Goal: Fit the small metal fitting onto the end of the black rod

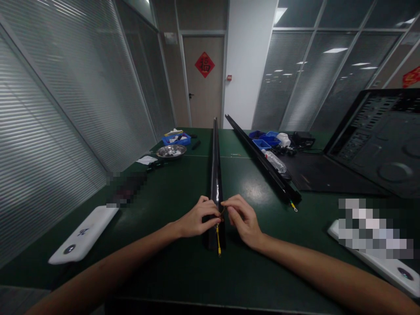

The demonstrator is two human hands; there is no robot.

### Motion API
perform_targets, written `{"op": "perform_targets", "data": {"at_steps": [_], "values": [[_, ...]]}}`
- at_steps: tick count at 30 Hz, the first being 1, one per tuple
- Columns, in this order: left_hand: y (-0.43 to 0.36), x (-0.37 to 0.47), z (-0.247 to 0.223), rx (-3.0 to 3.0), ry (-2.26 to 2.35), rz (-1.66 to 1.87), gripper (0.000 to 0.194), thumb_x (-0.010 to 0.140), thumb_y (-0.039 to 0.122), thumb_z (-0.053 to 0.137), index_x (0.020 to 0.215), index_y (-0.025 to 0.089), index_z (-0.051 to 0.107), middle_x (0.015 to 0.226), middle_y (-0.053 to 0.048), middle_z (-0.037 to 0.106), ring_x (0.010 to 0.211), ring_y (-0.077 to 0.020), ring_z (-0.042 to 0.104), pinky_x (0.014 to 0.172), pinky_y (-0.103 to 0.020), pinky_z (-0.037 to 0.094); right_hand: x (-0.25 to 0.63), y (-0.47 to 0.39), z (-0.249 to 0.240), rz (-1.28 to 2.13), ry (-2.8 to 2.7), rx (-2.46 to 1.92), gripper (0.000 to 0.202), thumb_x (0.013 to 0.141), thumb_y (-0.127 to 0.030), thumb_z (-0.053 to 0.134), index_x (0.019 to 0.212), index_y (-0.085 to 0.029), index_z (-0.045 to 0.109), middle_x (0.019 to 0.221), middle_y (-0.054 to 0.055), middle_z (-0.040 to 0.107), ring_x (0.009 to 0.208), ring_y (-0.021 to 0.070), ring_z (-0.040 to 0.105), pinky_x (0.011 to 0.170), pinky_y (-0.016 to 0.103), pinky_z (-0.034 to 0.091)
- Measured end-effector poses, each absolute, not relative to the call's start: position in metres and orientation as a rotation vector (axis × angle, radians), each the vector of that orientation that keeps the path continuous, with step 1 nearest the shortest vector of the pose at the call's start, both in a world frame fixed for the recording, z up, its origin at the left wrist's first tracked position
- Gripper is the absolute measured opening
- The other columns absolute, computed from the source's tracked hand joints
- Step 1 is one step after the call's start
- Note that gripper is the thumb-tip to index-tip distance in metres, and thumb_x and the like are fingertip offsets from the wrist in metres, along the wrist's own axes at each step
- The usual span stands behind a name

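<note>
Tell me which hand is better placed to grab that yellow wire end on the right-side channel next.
Probably the right hand: it is nearer the wire end, on that side of the middle channel; the left hand would reach across.

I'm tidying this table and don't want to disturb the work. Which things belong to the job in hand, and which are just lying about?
In the job:
central black rail
yellow lead at its near end
second black rail, judging by its similar yellow-ended lead

Apparently lying about:
metal bowl
clear bottle
blue bins beyond it
white case at left
</note>
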State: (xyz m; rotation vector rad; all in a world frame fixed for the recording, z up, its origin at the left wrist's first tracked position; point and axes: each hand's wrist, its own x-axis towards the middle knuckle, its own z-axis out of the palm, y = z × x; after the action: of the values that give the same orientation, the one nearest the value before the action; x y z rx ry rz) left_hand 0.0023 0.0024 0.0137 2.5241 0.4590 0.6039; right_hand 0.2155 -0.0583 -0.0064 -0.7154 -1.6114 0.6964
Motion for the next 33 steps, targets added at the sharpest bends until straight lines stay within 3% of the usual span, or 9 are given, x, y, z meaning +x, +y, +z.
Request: {"op": "perform_targets", "data": {"at_steps": [33], "values": [[0.0017, 0.0023, 0.0152, 2.541, 0.453, 0.601, 0.019, 0.104, 0.032, 0.056, 0.102, 0.019, 0.069, 0.102, -0.005, 0.072, 0.102, -0.0204, 0.061, 0.100, -0.038, 0.031, 0.2147, -0.0579, -0.0070, 0.728, -1.588, -0.713, 0.021, 0.106, -0.030, 0.051, 0.113, -0.024, 0.070, 0.102, 0.005, 0.056, 0.057, 0.0095, 0.053, 0.051, 0.026, 0.046]]}}
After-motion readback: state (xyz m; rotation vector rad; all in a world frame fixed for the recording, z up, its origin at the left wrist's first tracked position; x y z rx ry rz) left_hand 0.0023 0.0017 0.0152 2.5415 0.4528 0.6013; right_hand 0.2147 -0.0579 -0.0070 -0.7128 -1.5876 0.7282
